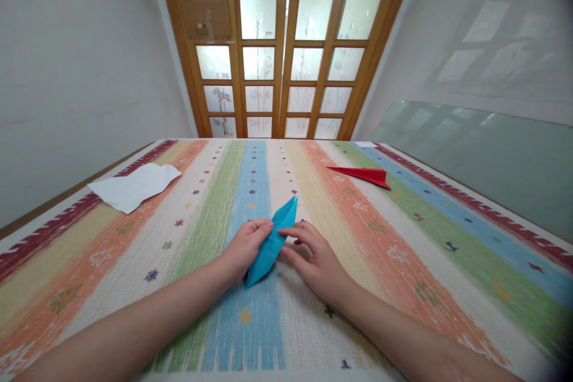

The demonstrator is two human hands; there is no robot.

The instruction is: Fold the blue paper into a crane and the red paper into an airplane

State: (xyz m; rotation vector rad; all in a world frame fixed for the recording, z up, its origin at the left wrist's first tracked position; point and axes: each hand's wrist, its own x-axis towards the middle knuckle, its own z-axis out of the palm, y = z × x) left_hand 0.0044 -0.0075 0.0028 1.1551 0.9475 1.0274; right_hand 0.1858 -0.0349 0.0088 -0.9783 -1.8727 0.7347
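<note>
A folded blue paper shape [274,241], long and pointed at both ends, lies tilted on the striped tablecloth [403,250] in front of me. My left hand [245,246] pinches its left edge near the middle. On its other side my right hand [316,258] rests with thumb and forefinger touching the same fold, the other fingers spread on the cloth. The paper's far tip points up and away; its near tip pokes out below my left hand.
A folded red paper piece [363,175] lies at the far right of the table. A crumpled white sheet [134,186] sits at the far left edge. Wooden glass-paned doors [286,54] stand beyond the table; a glass panel [492,161] leans at right.
</note>
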